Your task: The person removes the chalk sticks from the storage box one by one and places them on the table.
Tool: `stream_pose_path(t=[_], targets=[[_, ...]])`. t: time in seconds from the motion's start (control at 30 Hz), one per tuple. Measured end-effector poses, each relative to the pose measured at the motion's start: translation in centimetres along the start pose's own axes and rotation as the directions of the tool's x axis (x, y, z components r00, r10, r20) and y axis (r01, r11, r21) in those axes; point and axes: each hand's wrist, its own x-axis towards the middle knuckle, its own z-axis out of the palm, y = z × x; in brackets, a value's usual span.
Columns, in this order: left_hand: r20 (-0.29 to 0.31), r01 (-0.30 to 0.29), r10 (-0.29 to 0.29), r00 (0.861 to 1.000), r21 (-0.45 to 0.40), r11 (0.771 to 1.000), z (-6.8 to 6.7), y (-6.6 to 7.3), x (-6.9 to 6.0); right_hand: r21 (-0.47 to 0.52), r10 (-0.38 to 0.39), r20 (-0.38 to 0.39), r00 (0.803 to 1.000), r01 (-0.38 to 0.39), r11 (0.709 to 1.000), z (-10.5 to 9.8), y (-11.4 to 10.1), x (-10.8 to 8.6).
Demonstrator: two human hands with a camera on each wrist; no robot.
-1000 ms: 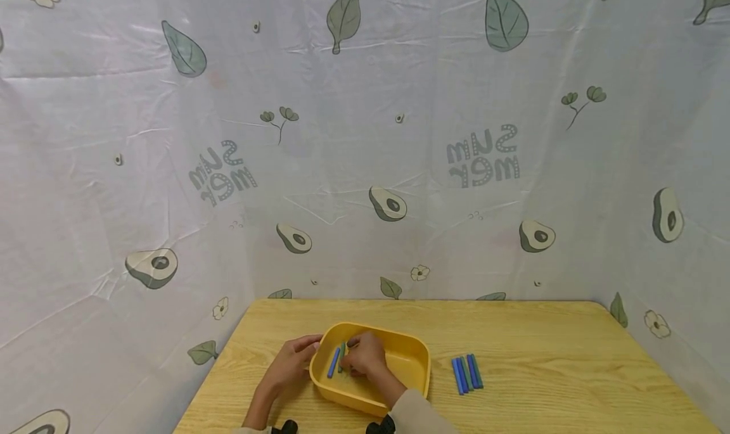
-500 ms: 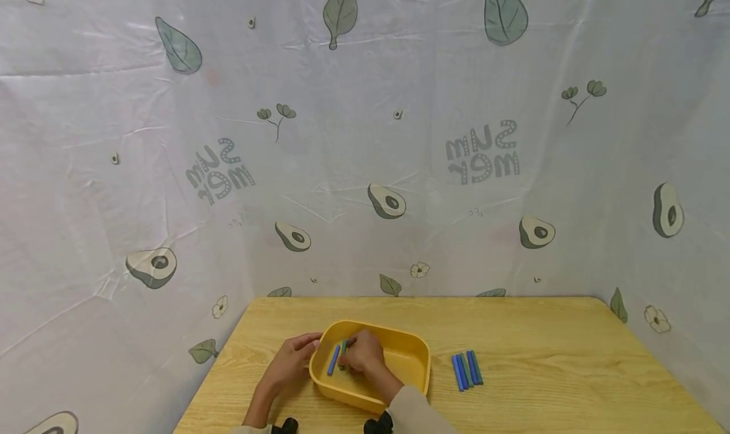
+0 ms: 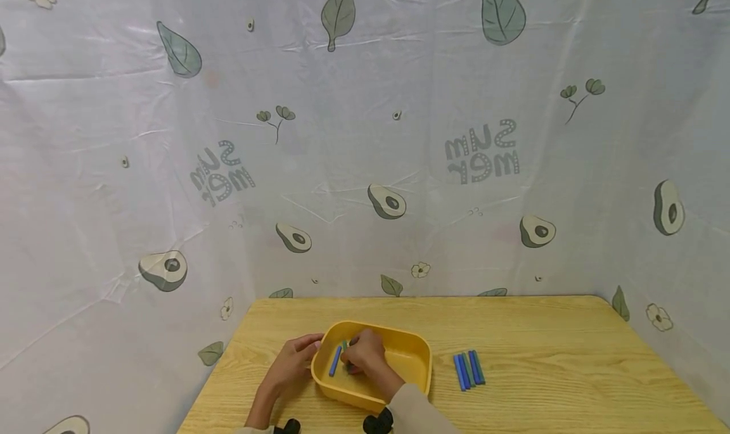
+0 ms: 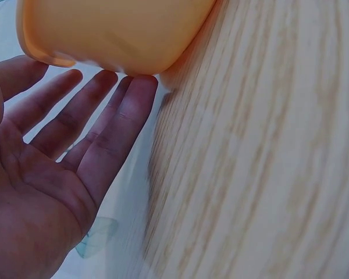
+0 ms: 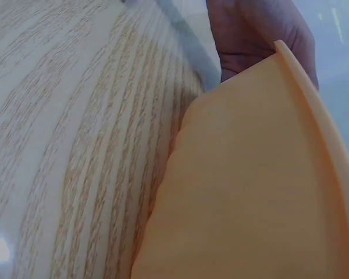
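Note:
A yellow plastic tray (image 3: 410, 365) with rounded corners rests on the table. My left hand (image 3: 292, 361) is at its left side, fingers extended; the left wrist view shows the fingertips (image 4: 142, 84) touching the tray's outer wall. Reaching over the near rim, my right hand (image 3: 365, 351) is inside the tray with curled fingers. It seems to pinch a green stick (image 3: 345, 344), mostly covered by the fingers. Left of it a blue stick (image 3: 335, 361) lies on the tray floor. In the right wrist view the tray wall hides the right fingers.
Several blue and green sticks (image 3: 469, 370) lie side by side on the wooden table (image 3: 547, 358), to the right of the tray. A patterned sheet (image 3: 342, 149) hangs behind the table and along its sides.
My right hand has shifted very slightly, and the green stick near its fingertips is more covered than before. My left hand stays at the tray's side. The view has tilted a little.

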Motion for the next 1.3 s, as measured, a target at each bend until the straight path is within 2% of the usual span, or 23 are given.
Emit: stream_pose_path(t=[0.13,0.33,0.5,0.8,1.1,1.3], targets=[[0.008,-0.002,0.002,1.000,0.006,1.000,0.0,0.0,0.0,0.063,0.037,0.066,0.997,-0.041,0.997,-0.5,0.0,0.1],[0.004,0.002,-0.002,1.000,0.002,1.000,0.0,0.1,0.1,0.172,0.084,0.171,0.982,-0.113,0.979,-1.5,-0.1,0.3],[0.014,-0.003,0.003,1.000,-0.002,1.000,-0.1,0.3,0.0,0.255,0.078,0.228,0.970,-0.137,0.957,-2.5,-0.3,0.3],[0.023,0.009,-0.009,1.000,-0.024,1.000,0.0,0.3,-0.2,0.343,0.078,0.328,0.942,-0.196,0.919,-3.4,0.3,0.6],[0.007,-0.002,0.002,1.000,-0.007,1.000,0.1,0.4,0.0,0.416,0.033,0.391,0.920,-0.209,0.885,-5.1,0.5,0.9],[-0.006,0.011,-0.011,1.000,-0.005,1.000,0.1,0.2,0.0,0.440,0.025,0.397,0.917,-0.214,0.872,-6.5,0.8,0.8]])
